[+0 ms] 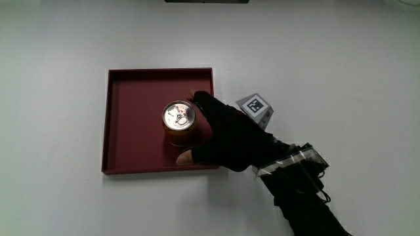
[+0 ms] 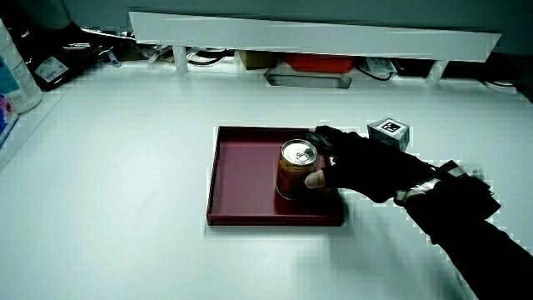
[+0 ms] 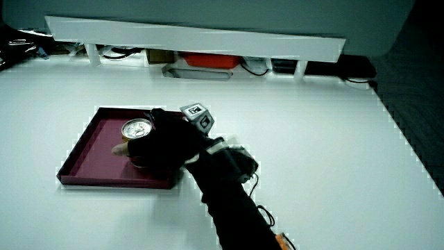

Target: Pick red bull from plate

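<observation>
A Red Bull can (image 1: pixel 179 121) stands upright inside a dark red square plate (image 1: pixel 131 118), silver top with pull tab facing up. It shows in both side views too, can (image 2: pixel 296 167) on plate (image 2: pixel 241 179), and can (image 3: pixel 137 132) on plate (image 3: pixel 90 149). The gloved hand (image 1: pixel 226 137) wraps around the can's side, thumb tip on the side nearer the person, fingers curled around the side away from the person. The patterned cube (image 1: pixel 256 109) sits on the hand's back. The can rests on the plate floor.
A low white partition (image 2: pixel 316 37) runs along the table's edge farthest from the person, with boxes and cables under it. A white container (image 2: pixel 17 75) stands at the table's edge in a side view.
</observation>
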Motion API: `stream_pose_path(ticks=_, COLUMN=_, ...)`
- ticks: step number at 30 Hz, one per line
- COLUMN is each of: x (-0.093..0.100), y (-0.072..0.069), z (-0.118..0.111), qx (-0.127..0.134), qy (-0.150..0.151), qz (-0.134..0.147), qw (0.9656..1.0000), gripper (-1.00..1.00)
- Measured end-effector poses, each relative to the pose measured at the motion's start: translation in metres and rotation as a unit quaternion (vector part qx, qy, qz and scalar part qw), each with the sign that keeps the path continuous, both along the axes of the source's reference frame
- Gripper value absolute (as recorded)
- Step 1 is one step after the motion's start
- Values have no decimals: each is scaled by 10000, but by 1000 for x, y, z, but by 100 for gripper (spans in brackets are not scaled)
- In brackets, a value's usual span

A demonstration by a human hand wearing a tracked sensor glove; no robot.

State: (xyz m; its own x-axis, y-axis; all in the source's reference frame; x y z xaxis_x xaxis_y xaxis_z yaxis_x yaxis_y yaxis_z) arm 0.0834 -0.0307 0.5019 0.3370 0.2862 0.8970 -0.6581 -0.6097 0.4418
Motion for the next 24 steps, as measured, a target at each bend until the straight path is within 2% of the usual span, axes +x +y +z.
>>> stream_pose_path(ticks=2, x=-5, y=-1, z=5, qx=92, qy=-7, qz=-3, qw=10000, gripper=0)
stream_pose_path(ticks=5, x=-8, y=-1, z=10, qx=41, qy=-49, qz=75, qw=10000, gripper=0)
stream_pose_path(ticks=14, x=-12, y=1, z=14, qx=136, qy=-137, qz=177, qw=9997, gripper=0)
stream_pose_path(ticks=17, x=-10, y=1, z=12, qx=194, qy=-249, qz=389, qw=9987, gripper=4)
stream_pose_path(ticks=19, x=-8, y=1, z=12, qx=395, qy=-216, qz=615, qw=9971, gripper=12)
stream_pose_path(ticks=21, x=-7, y=2, z=11, qx=494, qy=-206, qz=840, qw=9950, gripper=21)
stream_pose_path(ticks=22, x=-6, y=3, z=11, qx=550, qy=-109, qz=936, qw=9940, gripper=25)
stream_pose_path(ticks=24, x=-5, y=2, z=12, qx=599, qy=-163, qz=1066, qw=9924, gripper=33)
